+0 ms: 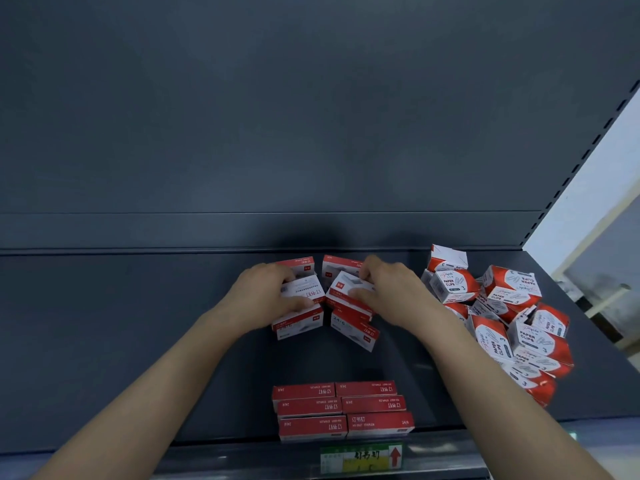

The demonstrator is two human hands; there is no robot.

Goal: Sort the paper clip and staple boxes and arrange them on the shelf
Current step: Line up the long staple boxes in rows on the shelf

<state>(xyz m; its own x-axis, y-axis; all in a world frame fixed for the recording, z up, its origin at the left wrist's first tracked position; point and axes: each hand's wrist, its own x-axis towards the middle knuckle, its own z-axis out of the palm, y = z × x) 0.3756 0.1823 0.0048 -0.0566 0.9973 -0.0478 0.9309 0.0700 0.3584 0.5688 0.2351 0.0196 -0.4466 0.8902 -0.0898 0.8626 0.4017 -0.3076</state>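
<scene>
Left hand [263, 294] and right hand [389, 289] each grip loose staple boxes [301, 323] — paper clip boxes [509, 296] heaped rightward, neat staple rows [343, 410] nearer.

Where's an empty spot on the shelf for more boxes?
Big bare shelf left of the left hand. A smaller gap between the loose staple boxes and the neat staple boxes in front. Crowded: paper clip boxes piled right of the right hand.

The staple boxes [300, 323] under your left hand [266, 292] are red and white. Right of your right hand [388, 289], the paper clip boxes [512, 296] are red with white ovals, on a dark grey shelf [138, 341].
</scene>
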